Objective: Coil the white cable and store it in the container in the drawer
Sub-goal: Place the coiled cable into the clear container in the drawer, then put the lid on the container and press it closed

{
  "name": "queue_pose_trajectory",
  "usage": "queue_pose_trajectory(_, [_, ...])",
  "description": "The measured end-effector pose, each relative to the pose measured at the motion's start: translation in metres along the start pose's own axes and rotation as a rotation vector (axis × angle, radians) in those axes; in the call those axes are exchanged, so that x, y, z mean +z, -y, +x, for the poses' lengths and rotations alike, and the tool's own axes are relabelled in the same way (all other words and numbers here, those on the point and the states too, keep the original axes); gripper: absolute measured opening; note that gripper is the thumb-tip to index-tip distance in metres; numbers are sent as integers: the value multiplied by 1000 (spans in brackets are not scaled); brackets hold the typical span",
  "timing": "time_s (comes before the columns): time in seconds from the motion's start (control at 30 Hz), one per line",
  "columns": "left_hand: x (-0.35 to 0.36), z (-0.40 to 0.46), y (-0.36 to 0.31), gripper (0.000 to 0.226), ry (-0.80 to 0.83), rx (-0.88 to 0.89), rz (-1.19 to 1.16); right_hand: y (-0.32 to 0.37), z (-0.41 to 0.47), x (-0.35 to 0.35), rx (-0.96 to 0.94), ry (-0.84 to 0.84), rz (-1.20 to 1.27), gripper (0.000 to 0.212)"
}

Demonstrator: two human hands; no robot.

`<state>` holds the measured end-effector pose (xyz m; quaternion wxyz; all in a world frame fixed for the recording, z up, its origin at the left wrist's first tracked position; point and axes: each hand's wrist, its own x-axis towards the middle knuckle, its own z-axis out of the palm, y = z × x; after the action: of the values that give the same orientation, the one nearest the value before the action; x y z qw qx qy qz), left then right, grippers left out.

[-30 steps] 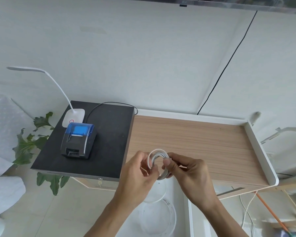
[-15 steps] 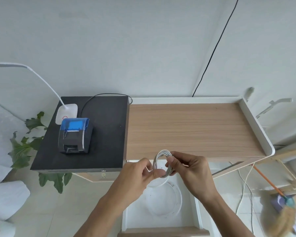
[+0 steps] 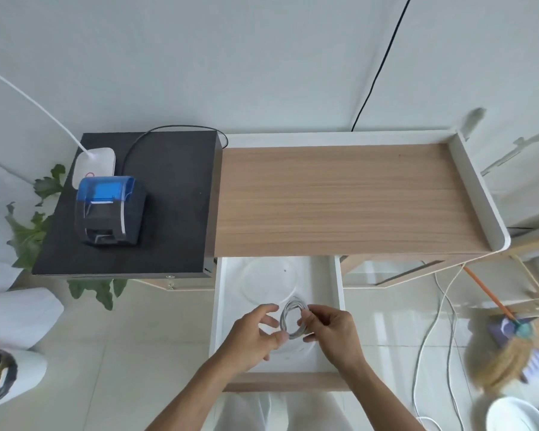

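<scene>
The white cable [image 3: 290, 309] is wound into a small coil and held upright between both hands over the open white drawer [image 3: 338, 293]. My right hand [image 3: 330, 329] pinches the coil's right side. My left hand [image 3: 255, 334] touches its lower left with thumb and fingers. A clear round container [image 3: 269, 279] lies in the drawer's far half. Another clear round piece [image 3: 296, 346], mostly hidden, sits under my hands.
Above the drawer is a wooden desk top [image 3: 339, 200] with a white raised rim. A black cabinet [image 3: 168, 194] at the left carries a blue-lidded printer [image 3: 108, 209] and a white lamp base [image 3: 94, 164]. Loose white cords [image 3: 433, 331] and a broom [image 3: 511, 346] lie on the floor at the right.
Both hands have brought the coil down from over the desk edge to above the open drawer. The view has tilted down, showing the whole drawer.
</scene>
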<state>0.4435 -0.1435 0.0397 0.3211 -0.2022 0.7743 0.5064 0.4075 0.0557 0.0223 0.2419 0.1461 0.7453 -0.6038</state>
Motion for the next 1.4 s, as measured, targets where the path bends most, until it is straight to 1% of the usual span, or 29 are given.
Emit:
queue_pose_trajectory(0.07, [13,13,8,61,11,-40,-12,-19,11,0,44,32,-43,17])
queue_pose_trajectory(0.2, [36,40,28,47,-69,-148,-20,-51,35,7,130,94,-228,21])
queue_pose_trajectory(0.27, [45,53,41,43,-89,-189,-24,-63,47,13,171,121,-321,23])
queue_pose_trajectory(0.37, [58,72,60,43,-91,-233,-13,-84,65,23,216,125,-439,27])
queue_pose_trajectory(0.47, [70,87,73,42,-88,-280,-8,-101,77,34,248,121,-519,24])
queue_pose_trajectory(0.6, [79,101,80,40,-110,-337,-12,-114,87,44,273,92,-560,18])
queue_pose_trajectory(0.67, [83,109,82,34,-114,-356,-5,-117,90,47,278,100,-594,17])
queue_pose_trajectory(0.77, [87,120,85,16,-108,-360,7,-119,96,51,282,124,-659,17])
queue_pose_trajectory(0.8, [87,122,83,15,-112,-352,1,-120,98,51,282,133,-681,17])
queue_pose_trajectory(0.83, [87,122,81,17,-109,-350,-2,-122,99,50,284,146,-709,15])
queue_pose_trajectory(0.93, [87,123,82,41,-82,-363,-16,-123,98,48,283,185,-782,10])
queue_pose_trajectory(1.0, [83,118,81,47,-71,-368,-26,-117,93,45,248,199,-821,9])
queue_pose_trajectory(1.07, [78,114,82,53,-69,-373,-49,-111,88,39,193,172,-826,4])
queue_pose_trajectory(1.13, [70,107,82,57,-81,-367,-76,-106,82,30,117,111,-800,7])
queue_pose_trajectory(1.2, [57,102,85,47,-153,-353,-134,-100,79,21,8,22,-778,12])
queue_pose_trajectory(1.27, [41,99,90,33,-283,-330,-205,-92,80,14,-97,-73,-748,23])
queue_pose_trajectory(1.3, [32,99,90,29,-354,-315,-220,-87,83,12,-117,-104,-720,26])
queue_pose_trajectory(1.37, [15,101,84,32,-478,-281,-156,-77,94,10,-112,-142,-657,27])
queue_pose_trajectory(1.4, [6,104,81,36,-515,-264,-120,-74,103,11,-97,-142,-642,29])
